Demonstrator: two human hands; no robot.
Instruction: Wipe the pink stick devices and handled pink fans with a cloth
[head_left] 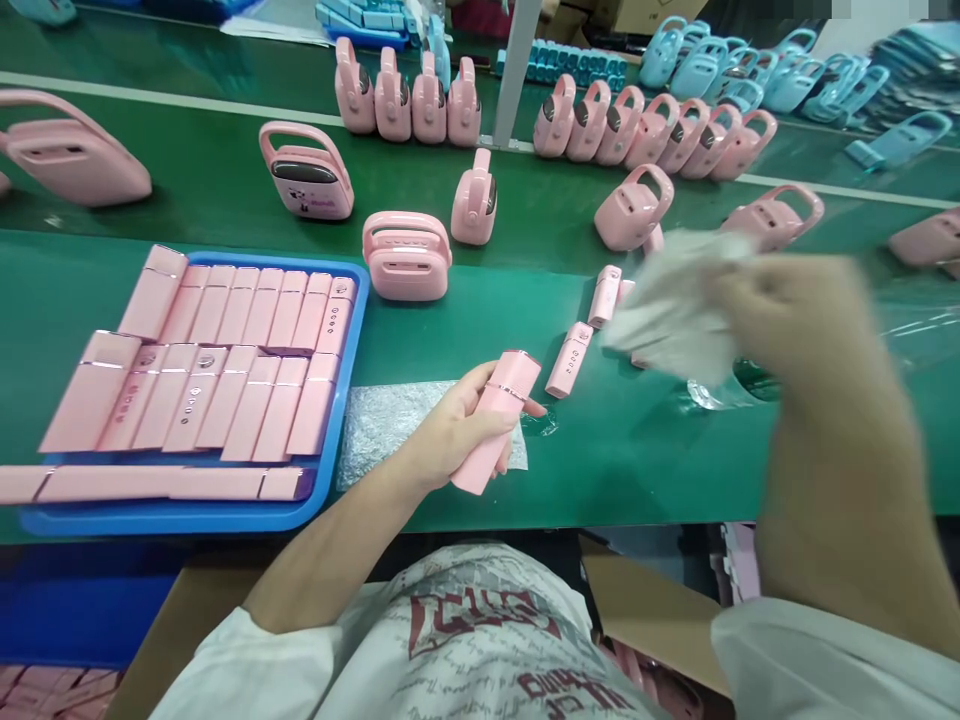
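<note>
A pink rectangular device with a shiny band near its top [496, 420] is wrapped in the fingers of my left hand [461, 425], tilted over a sheet of bubble wrap [390, 430]. Raised at the right, my right hand [780, 305] is blurred by motion, its fingers pinching a whitish cloth or plastic piece [679, 310]. Between the hands, a pink device with small printed marks [570, 360] lies on the green table, and a similar pink device [604, 296] rests just beyond it.
At my left a blue tray [349, 330] holds rows of pink devices. Pink handled units, one nearby [407, 258], stand along the green belt [202, 180]. Light blue handled units [701, 70] crowd the far side by a metal post [516, 75]. An open cardboard box [652, 610] sits below the table edge.
</note>
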